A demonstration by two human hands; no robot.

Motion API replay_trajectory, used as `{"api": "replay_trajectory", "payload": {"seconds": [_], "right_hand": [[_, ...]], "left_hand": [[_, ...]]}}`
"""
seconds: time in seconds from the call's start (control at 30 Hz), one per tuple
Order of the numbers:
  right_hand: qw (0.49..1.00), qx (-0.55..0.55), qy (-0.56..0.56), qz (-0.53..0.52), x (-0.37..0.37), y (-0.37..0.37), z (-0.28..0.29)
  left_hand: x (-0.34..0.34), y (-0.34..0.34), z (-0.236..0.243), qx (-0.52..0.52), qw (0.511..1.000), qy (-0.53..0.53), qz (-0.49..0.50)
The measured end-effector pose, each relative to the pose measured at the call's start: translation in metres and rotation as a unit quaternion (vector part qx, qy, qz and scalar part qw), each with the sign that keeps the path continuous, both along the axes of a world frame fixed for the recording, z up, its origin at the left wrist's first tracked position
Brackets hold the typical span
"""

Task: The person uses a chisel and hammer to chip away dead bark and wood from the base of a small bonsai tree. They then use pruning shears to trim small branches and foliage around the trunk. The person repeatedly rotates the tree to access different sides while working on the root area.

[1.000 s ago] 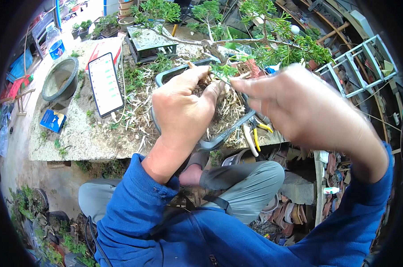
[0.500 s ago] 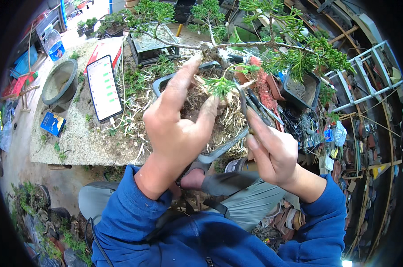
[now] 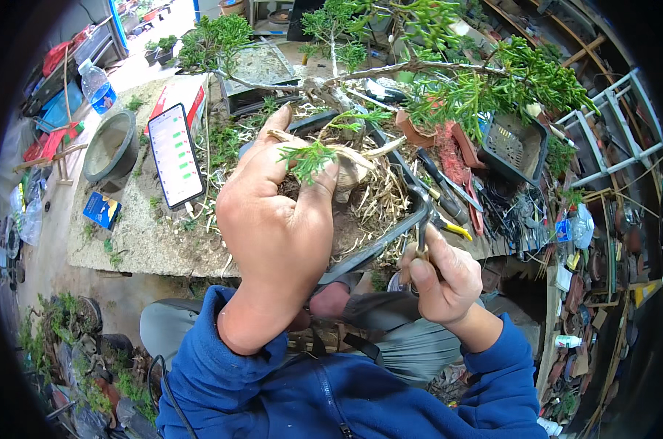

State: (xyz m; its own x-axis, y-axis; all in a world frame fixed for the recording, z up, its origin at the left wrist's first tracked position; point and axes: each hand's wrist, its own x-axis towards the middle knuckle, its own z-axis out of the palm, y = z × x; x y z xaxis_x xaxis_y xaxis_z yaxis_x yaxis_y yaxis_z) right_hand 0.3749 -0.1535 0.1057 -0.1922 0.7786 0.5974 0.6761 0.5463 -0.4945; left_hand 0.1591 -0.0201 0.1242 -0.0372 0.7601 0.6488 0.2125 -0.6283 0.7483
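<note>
A juniper bonsai [image 3: 331,94] with stripped pale wood [image 3: 357,162] at its base stands in a dark rectangular pot [image 3: 375,245]. My left hand [image 3: 276,212] lies over the pot's left part, index finger stretched along the wood and thumb apart from it. A small green sprig [image 3: 307,159] shows between finger and thumb; its other fingers are hidden. In front of the pot's right corner, the closed fingers of my right hand [image 3: 446,276] hold a slim dark metal tool [image 3: 421,235]. The tool's working end blends with the pot rim, so its kind is unclear.
A phone [image 3: 175,155], a round pot [image 3: 110,146], a small blue box [image 3: 102,210] and a water bottle [image 3: 97,86] stand left on the slab. Hand tools [image 3: 448,194] and a black plastic basket [image 3: 514,146] lie to the right. Branches overhang the far side.
The right hand has moved down and slightly away from the stripped wood with the tool. My left hand has shifted a little left and down. The view has tilted slightly.
</note>
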Motion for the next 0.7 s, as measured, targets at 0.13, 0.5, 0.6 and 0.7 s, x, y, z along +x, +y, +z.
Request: {"api": "replay_trajectory", "payload": {"seconds": [0.13, 0.5, 0.6, 0.7], "right_hand": [[0.984, -0.043, 0.17, -0.018, -0.006, 0.006, -0.021], [0.988, -0.119, 0.045, 0.089, -0.012, 0.014, 0.051], [0.989, -0.123, -0.032, 0.071, -0.014, 0.027, 0.069], [0.983, -0.138, -0.111, 0.043, -0.018, 0.033, 0.083]], "left_hand": [[0.004, -0.015, 0.005, -0.15, 0.985, -0.055, -0.06], [-0.007, -0.013, -0.007, -0.116, 0.964, -0.173, -0.167], [0.003, -0.011, -0.009, -0.115, 0.98, -0.126, -0.104], [0.004, -0.003, -0.009, -0.109, 0.982, -0.131, -0.077]]}}
